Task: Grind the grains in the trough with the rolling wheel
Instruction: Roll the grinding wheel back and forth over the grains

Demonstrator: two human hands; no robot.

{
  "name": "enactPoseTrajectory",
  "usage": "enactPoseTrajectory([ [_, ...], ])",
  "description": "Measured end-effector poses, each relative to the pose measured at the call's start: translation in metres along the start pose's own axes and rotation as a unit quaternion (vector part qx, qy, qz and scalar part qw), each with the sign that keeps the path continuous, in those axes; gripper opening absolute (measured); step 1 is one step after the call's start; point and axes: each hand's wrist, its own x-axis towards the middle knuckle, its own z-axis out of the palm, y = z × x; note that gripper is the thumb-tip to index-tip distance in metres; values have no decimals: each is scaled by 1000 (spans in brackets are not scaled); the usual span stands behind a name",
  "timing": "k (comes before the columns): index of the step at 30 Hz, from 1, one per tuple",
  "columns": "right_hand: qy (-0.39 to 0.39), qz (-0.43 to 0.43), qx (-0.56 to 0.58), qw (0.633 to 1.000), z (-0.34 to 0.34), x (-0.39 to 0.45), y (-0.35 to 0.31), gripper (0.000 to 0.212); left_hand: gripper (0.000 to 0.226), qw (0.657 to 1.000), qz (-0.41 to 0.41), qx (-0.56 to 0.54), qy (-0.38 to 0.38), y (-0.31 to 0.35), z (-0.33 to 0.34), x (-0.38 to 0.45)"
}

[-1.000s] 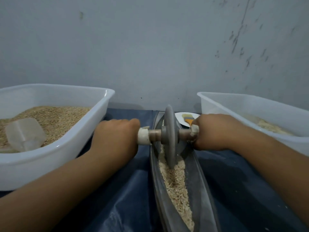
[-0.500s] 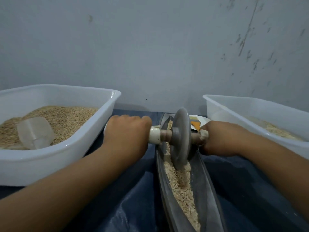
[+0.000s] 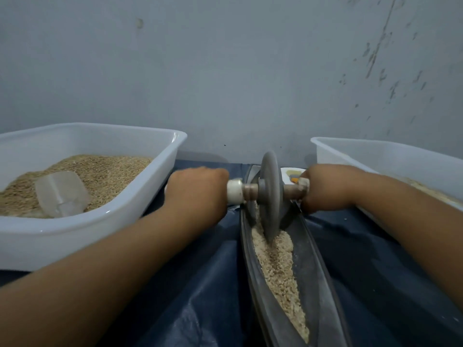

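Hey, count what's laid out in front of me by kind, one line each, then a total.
White plastic tubs: 2 (left tub, right tub)
Grinding troughs: 1 (trough)
Rolling wheels: 1 (rolling wheel)
Clear scoops: 1 (scoop)
Small white plates: 1 (plate)
Total: 6

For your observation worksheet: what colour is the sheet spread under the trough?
Dark navy blue sheet, lying beneath the trough; seen in the head view.
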Motion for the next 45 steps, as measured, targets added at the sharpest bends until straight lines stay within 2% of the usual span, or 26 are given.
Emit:
enactPoseTrajectory([
  [3,-25,17,78,997,-8,11,-3,11,15,999,-9,-3,-47,6,-6,24],
  [5,-18,12,64,998,-4,7,-2,12,17,999,-4,1,-46,6,-9,17],
  [8,14,-4,7,1000,12,-15,5,19,30,999,31,34,11,5,-12,-11],
  [11,0,-3,38,999,19,-22,10,15,35,995,66,58,52,2,-13,-11],
  [13,-23,8,78,997,16,-11,11,9,29,997,61,52,20,8,-16,5],
  [15,-9,13,97,995,13,3,10,17,21,998,48,43,-10,12,-18,24],
  [18,25,7,56,998,13,10,9,19,18,999,35,33,-14,12,-16,29],
  [22,38,-1,-1,999,18,-11,9,15,27,998,41,37,-5,10,-18,2],
  [32,9,-44,-65,997,-11,-92,-19,16,13,994,16,-13,-108,12,-67,-70],
  [39,-13,-45,-8,999,-13,-122,-12,17,24,997,58,33,-42,11,-87,-86],
  [45,55,-8,-27,998,15,-79,-6,15,22,998,41,28,-47,14,-54,-49],
])
